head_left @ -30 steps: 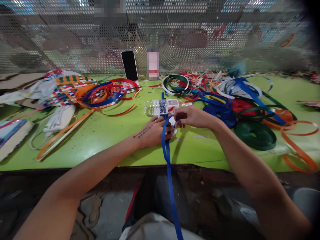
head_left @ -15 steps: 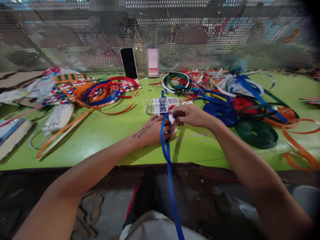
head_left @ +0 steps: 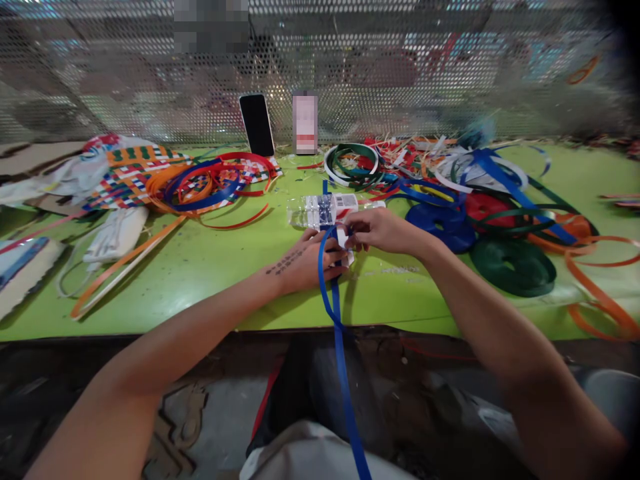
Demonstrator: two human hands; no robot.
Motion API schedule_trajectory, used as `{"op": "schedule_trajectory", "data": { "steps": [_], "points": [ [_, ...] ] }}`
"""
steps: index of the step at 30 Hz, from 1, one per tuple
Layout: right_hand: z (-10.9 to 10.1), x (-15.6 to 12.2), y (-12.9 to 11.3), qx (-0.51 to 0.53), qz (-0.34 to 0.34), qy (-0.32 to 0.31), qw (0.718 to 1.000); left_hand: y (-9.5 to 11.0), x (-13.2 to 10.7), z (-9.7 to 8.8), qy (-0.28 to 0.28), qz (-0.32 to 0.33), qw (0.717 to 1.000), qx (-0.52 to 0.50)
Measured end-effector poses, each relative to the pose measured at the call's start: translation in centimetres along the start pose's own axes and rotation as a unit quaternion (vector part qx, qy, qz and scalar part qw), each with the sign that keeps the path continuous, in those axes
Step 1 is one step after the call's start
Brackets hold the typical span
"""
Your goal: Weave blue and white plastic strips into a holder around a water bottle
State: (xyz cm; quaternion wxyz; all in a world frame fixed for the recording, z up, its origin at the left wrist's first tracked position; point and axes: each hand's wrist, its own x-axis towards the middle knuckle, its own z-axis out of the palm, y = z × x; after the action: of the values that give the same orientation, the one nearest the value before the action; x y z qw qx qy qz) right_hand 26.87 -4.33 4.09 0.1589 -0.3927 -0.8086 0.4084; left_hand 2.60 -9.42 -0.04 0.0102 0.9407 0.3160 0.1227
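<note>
A blue strap [head_left: 343, 373] runs up from below the table edge and loops beside my left hand [head_left: 315, 261]. My left fingers are closed around a small white piece [head_left: 343, 238] and the blue strap. Close by, my right hand [head_left: 369, 229] pinches at the upper edge of that white piece, its fingertips partly hidden. Just behind both hands a clear plastic bottle [head_left: 306, 212] with a label lies on its side. A short blue strap end [head_left: 325, 187] sticks out behind the bottle.
Rolls of blue [head_left: 440, 227] and green strap [head_left: 513, 265] lie on the right, with loose orange strap [head_left: 600, 293]. Coiled straps and a woven piece [head_left: 140, 175] are on the left, near a white power strip [head_left: 117, 235]. A phone [head_left: 257, 125] leans at the mesh.
The blue strap's loop has shifted slightly left beside my left hand. Both hands stay in nearly the same place, and the bottle has not moved.
</note>
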Motion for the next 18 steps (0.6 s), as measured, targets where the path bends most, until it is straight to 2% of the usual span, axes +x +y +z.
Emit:
{"op": "schedule_trajectory", "data": {
  "steps": [18],
  "points": [
    [0.11,0.17,0.24,-0.008,0.005,0.018,1.000,0.03,0.15,0.22,0.001,0.006,1.000,0.001]
  ]
}}
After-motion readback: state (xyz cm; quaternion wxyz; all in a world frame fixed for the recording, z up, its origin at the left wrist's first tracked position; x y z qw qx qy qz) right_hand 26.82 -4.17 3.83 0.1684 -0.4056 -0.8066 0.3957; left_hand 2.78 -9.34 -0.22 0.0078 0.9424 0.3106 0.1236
